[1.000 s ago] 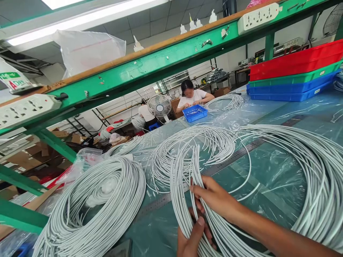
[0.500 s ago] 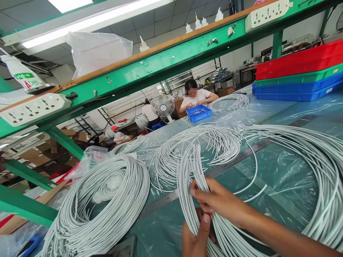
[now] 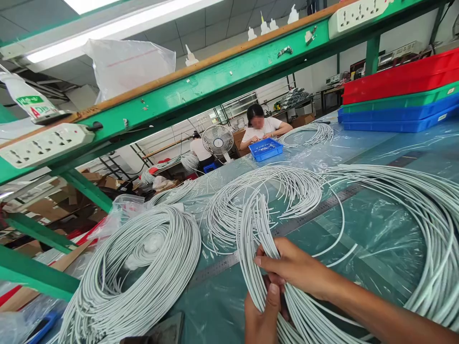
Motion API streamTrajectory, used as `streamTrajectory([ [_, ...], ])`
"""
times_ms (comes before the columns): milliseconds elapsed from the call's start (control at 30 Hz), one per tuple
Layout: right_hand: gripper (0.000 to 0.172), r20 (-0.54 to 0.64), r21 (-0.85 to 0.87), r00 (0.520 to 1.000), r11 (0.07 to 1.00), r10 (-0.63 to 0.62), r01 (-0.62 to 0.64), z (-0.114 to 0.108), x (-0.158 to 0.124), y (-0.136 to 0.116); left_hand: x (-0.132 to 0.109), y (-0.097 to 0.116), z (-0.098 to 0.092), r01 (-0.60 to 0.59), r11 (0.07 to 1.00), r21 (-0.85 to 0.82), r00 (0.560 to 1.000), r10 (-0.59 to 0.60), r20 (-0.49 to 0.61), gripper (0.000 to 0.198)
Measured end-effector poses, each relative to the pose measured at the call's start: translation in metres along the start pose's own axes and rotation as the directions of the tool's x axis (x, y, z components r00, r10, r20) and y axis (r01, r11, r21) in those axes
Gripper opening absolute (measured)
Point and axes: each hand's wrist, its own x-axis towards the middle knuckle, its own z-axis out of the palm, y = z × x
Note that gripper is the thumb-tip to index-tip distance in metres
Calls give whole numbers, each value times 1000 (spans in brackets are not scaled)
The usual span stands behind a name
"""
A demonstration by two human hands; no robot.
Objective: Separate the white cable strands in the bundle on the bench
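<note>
A thick bundle of white cables (image 3: pixel 247 258) rises in front of me, its cut ends pointing up and away. My right hand (image 3: pixel 283 265) is closed around part of the bundle, fingers curled over the strands. Just below it, my left hand (image 3: pixel 263 313) wraps the same bundle from the left, thumb up; some of its fingers are hidden behind the cables. From the hands the bundle runs down to the lower right. Beyond its tips lies a loose coil of white cable (image 3: pixel 304 191), and at the left a larger coil (image 3: pixel 172 267).
More looped cable (image 3: pixel 433 248) spreads at the right. A steel ruler (image 3: pixel 215 266) lies across the table under the cables. Stacked trays (image 3: pixel 398 91) stand at the back right. A green shelf beam (image 3: pixel 215 79) crosses above. Opposite, a person (image 3: pixel 263 129) sits behind a blue tray (image 3: pixel 266 150).
Almost nothing differs. The view has shifted very slightly, and both hands keep the same hold on the cable bundle.
</note>
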Motion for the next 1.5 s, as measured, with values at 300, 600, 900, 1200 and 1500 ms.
streamTrajectory([
  [300,25,-135,-48,982,991,-131,125,-8,9,4,-9,12,12,50,996,72,998,-49,-28,72],
  [600,34,-90,21,996,1000,-7,9,-1,7,7,-4,16,13,-66,998,12,991,65,117,60],
  [900,31,-25,82,1000,997,-14,16,0,4,7,-6,22,13,23,999,40,997,-26,74,62],
  [1200,32,-36,146,999,989,-19,24,-2,9,11,-6,25,19,16,1000,6,996,-16,85,62],
  [1500,30,-190,184,979,982,70,-35,0,1,4,-4,16,13,3,1000,-11,994,-1,109,57],
])
